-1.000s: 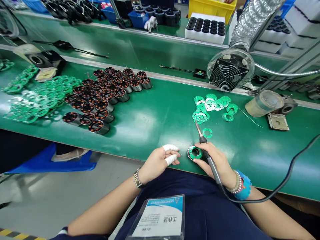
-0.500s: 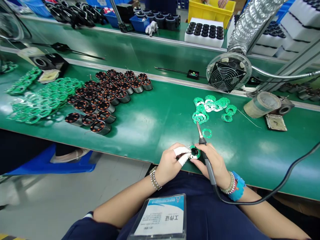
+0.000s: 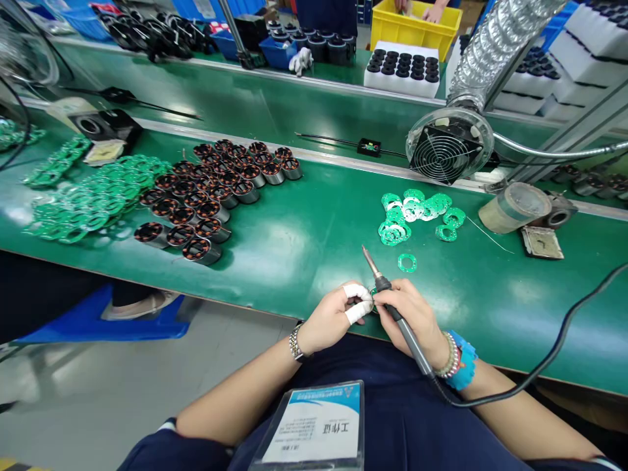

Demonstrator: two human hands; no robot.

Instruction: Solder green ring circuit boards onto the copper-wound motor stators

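At the front edge of the bench, my left hand (image 3: 338, 307), white tape on its thumb and forefinger, is closed in a pinch at a green ring-shaped circuit board (image 3: 375, 302). Most of that board is hidden between the two hands. A soldering iron (image 3: 411, 339) lies in my right hand (image 3: 412, 314), its tip pointing up and away to the left, clear of the board. The right thumb and fingertips also meet at the board, touching close to the left fingertips. One loose ring board (image 3: 407, 263) lies just beyond, with a pile of ring boards (image 3: 415, 208) behind it.
Rows of motor stators (image 3: 210, 190) stand left of centre, beside stacked green board panels (image 3: 98, 196). A fan on a duct (image 3: 439, 154) sits at the back. Right of it are a round tub (image 3: 515, 208) and a sponge tray (image 3: 541, 242). The iron's cable (image 3: 554, 353) crosses the right side.
The iron's tip has swung left, away from the ring board pile. My hands have drawn closer together, and the held board, earlier facing up with its ring visible, is now mostly covered.
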